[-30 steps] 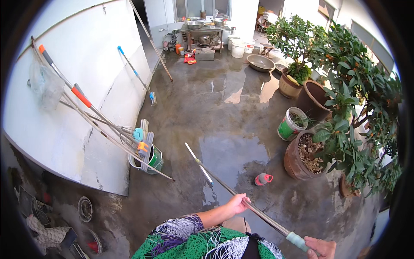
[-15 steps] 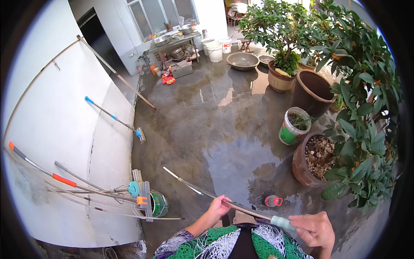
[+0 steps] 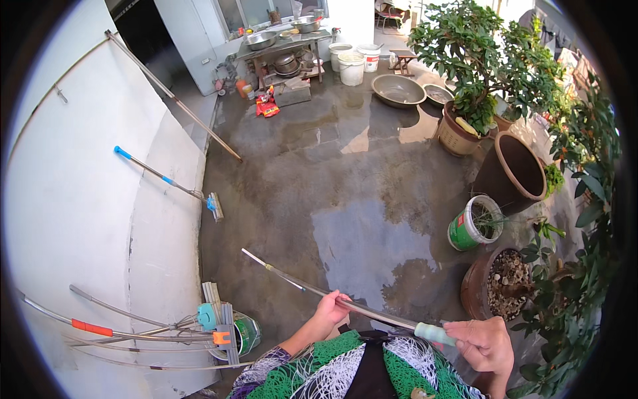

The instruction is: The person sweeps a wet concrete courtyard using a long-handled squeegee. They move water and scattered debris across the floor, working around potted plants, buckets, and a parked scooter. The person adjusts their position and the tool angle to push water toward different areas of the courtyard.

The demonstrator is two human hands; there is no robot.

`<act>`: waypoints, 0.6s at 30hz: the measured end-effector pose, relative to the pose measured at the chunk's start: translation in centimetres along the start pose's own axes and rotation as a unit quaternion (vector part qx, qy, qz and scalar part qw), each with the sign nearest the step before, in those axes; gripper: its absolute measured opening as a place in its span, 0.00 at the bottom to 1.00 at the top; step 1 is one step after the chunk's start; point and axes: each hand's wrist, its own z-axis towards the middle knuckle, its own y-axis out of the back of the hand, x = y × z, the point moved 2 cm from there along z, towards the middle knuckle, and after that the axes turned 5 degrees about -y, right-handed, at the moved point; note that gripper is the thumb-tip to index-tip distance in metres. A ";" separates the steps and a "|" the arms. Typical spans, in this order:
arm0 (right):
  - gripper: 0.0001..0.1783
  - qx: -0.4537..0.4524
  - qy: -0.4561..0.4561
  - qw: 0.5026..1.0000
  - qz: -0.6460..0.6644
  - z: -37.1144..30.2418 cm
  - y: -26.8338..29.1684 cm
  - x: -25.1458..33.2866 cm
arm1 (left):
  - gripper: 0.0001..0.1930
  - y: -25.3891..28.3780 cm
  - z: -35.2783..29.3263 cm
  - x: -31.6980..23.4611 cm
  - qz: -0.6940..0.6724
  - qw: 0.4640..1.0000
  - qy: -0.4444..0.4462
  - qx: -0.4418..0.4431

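Observation:
Across my body I hold a long-handled floor squeegee with a metal pole, a pale green grip and a narrow bar at its far end. My left hand is closed around the middle of the pole. At the right, my right hand is closed on the pale green grip. The squeegee's thin pale bar lies low over the wet concrete floor, ahead and to the left. I cannot tell whether its whole edge touches the floor.
Mops lean on the white wall at left by a green bucket. A blue-ended mop and a pole lean farther off. Potted plants and a brown pot line the right. Basins stand at the back.
My view has shifted, so the pots at right sit farther right and lower. The red-topped bottle on the floor has left view. Both hands keep their hold on the squeegee.

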 end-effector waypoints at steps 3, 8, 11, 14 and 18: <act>0.10 -0.008 -0.073 0.997 -0.034 4.8 0.5 1.8 | 0.12 -6.1 2.8 -1.9 0.023 0.998 0.057 -0.003; 0.14 -0.052 -0.048 0.997 -0.016 11.9 0.3 0.3 | 0.10 -11.2 8.4 -5.9 0.030 0.996 0.079 -0.009; 0.13 -0.029 -0.190 0.981 0.018 15.4 1.7 0.9 | 0.09 -14.9 12.3 -7.6 0.059 0.991 0.116 0.009; 0.13 -0.050 -0.239 0.969 0.027 19.3 2.4 -0.9 | 0.05 -18.7 17.1 -9.2 0.087 0.988 0.124 0.017; 0.13 -0.042 -0.247 0.967 0.049 25.9 4.4 -4.7 | 0.03 -24.4 22.8 -12.1 0.121 0.985 0.123 0.016</act>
